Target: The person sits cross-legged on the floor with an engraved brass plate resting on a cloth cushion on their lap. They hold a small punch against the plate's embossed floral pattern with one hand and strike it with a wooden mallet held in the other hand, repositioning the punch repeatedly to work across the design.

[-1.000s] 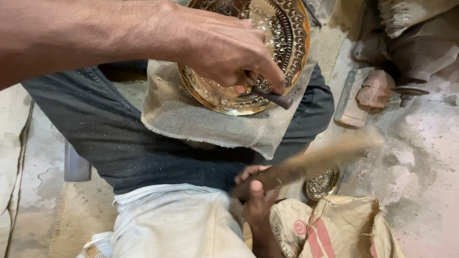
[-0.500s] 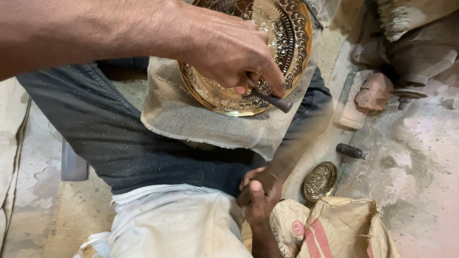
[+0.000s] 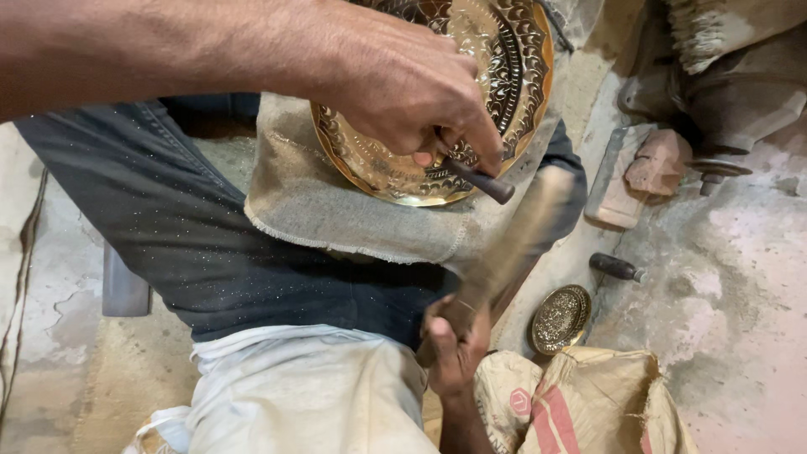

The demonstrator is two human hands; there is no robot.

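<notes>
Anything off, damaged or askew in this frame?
Nothing stands out. The left hand holds a dark punch on the engraved brass plate, resting on cloth. The right hand grips a motion-blurred hammer.

The left hand [image 3: 403, 92], upper centre of the frame, pinches fingers downward; the right hand [image 3: 454, 345], bottom centre, is clenched.

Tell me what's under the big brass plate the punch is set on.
The brass plate rests on a folded piece of coarse cloth laid over the person's leg in dark trousers. Whatever lies beneath the plate's middle is covered by the plate and the left hand.
</notes>
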